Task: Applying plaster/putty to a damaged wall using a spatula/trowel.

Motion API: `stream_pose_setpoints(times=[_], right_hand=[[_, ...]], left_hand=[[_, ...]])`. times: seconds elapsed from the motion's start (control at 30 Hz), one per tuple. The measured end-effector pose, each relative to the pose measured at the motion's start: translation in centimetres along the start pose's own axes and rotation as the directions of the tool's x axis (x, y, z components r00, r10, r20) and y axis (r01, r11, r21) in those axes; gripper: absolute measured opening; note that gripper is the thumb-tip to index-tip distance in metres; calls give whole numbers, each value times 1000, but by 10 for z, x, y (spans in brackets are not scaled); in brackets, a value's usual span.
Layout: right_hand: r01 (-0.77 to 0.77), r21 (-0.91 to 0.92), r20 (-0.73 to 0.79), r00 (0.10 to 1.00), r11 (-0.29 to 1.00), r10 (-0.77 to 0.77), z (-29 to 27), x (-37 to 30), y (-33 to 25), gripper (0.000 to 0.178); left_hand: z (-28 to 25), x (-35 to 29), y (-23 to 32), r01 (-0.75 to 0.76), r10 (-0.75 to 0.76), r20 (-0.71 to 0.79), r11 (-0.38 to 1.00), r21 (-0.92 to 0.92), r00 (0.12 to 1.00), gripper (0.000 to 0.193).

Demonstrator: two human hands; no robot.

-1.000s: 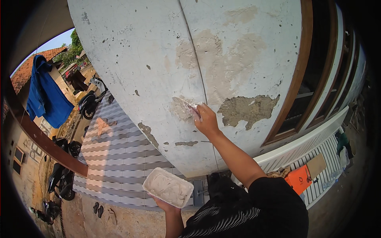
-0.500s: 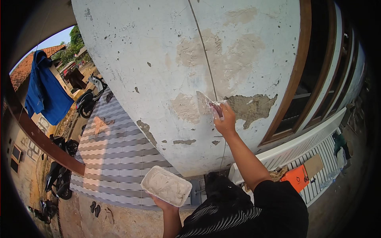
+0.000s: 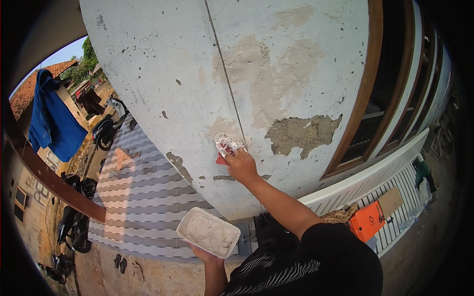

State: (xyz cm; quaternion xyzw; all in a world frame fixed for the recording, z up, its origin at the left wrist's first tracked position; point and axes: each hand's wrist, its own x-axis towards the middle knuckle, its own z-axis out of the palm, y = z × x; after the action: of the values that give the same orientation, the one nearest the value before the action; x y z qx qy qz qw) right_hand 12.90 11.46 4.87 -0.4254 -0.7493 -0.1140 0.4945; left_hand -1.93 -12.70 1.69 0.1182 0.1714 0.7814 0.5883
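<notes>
My right hand [image 3: 242, 165] is closed around a putty knife [image 3: 223, 157] with a red part showing. Whitish putty is smeared over the tool, which is against the lower part of the pale wall [image 3: 143, 74]. Beige putty patches [image 3: 261, 93] spread above it, and a rough grey bare patch [image 3: 306, 135] lies to its right. Low on the left, my left hand [image 3: 207, 254] supports a white rectangular tub [image 3: 232, 241] from beneath. Pale putty [image 3: 207, 229] fills much of the tub. The left fingers are mostly hidden under it.
A thin dark cord [image 3: 224, 71] runs down toward my right hand. Brown-framed windows [image 3: 368, 89] are on the right, above a white slatted bench [image 3: 395, 232] holding an orange box [image 3: 367, 221]. Striped floor tiles [image 3: 143, 197], a brown post [image 3: 54, 182] and parked motorbikes [image 3: 74, 227] lie left.
My right hand has moved left and slightly down across the wall with the putty knife, whose angle has turned. The cord has shifted left. My left hand holds the tub in nearly the same place.
</notes>
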Motion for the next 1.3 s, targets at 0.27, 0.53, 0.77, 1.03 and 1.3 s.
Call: stream_pose_setpoints(times=[0.27, 0.53, 0.77, 1.03, 1.3], right_hand=[[-43, 116, -36, 998, 992, 47, 42, -14, 2, 37], [-31, 242, 18, 999, 970, 28, 53, -14, -3, 49], [-113, 307, 165, 984, 945, 65, 45, -13, -9, 42], [84, 506, 160, 969, 859, -189, 29, -39, -43, 30], [-27, 410, 24, 1000, 912, 19, -15, 18, 22, 21]], left_hand=[[-11, 6, 3, -34, 34, -44, 999, 5, 998, 76], [-13, 6, 3, 8, -10, -62, 999, -31, 998, 76], [-3, -3, 1, 0, 0, -38, 1000, -13, 999, 75], [4, -21, 5, -71, 71, -38, 997, 5, 997, 73], [7, -20, 4, -87, 89, -54, 996, 25, 995, 73]])
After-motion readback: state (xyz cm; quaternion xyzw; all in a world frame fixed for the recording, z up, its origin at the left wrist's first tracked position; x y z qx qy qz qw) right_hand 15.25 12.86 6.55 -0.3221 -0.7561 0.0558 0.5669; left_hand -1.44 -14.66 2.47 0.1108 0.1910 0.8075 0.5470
